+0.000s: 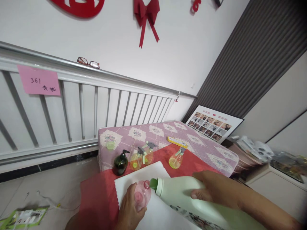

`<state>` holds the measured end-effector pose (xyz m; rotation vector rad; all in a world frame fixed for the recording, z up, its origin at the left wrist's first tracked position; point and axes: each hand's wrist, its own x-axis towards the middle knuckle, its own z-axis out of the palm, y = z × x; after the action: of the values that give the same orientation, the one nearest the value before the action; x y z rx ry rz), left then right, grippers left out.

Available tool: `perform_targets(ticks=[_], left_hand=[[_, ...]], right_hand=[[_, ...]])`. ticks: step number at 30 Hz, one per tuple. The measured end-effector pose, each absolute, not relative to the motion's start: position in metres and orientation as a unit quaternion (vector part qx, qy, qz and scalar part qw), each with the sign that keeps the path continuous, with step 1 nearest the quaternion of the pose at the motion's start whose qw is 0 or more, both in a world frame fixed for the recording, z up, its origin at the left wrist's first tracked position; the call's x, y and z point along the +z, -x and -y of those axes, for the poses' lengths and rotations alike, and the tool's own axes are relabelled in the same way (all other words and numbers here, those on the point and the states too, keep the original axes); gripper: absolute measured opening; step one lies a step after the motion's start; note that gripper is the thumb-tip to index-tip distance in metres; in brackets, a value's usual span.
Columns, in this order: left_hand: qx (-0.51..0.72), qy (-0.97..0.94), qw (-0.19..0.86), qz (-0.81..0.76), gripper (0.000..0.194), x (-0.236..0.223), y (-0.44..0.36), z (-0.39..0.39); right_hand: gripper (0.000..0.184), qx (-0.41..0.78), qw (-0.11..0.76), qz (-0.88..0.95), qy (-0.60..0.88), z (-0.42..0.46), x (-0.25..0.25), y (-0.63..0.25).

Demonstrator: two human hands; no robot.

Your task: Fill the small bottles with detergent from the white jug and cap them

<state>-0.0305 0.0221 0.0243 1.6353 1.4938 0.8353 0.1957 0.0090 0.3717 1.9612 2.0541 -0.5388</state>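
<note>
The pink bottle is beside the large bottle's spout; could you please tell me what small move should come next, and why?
I would probably have the right hand nudge the pale green bottle until its spout sits over the pink bottle, which the left hand holds: its mouth is uncapped and appears right beside the spout.

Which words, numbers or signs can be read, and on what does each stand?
"361": pink paper, with two handwritten characters, probably "青城".
"6"-like shape: small red ornament, uncertain.
Large red ornament: cut off.
Too blurred: photo board title, yellow box, pale green bottle, floor packet.
</note>
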Motion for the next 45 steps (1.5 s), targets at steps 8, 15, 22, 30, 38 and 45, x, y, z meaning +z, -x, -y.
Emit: perform_targets(ticks=[8,15,22,30,38,45], left_hand=[[0.329,-0.638,0.366,-0.593,0.093,0.034,0.029,-0.019],[0.318,-0.644,0.376,-0.586,0.093,0.033,0.030,-0.019],[0.321,-0.642,0.376,-0.586,0.092,0.036,0.031,-0.021],[0.334,-0.641,0.362,-0.588,0.089,0.030,0.029,-0.019],[0.349,-0.648,0.341,-0.585,0.088,0.023,0.027,-0.020],[0.349,-0.646,0.332,-0.591,0.087,0.024,0.026,-0.020]], right_hand=[[0.033,-0.189,0.129,-0.705,-0.672,-0.009,0.375,-0.191],[0.033,-0.192,0.135,-0.697,-0.678,-0.010,0.373,-0.193],[0.032,-0.180,0.140,-0.700,-0.677,-0.011,0.374,-0.192],[0.026,-0.194,0.134,-0.696,-0.678,-0.010,0.377,-0.187],[0.028,-0.198,0.140,-0.694,-0.678,-0.011,0.377,-0.187],[0.029,-0.194,0.142,-0.696,-0.676,-0.011,0.375,-0.189]])
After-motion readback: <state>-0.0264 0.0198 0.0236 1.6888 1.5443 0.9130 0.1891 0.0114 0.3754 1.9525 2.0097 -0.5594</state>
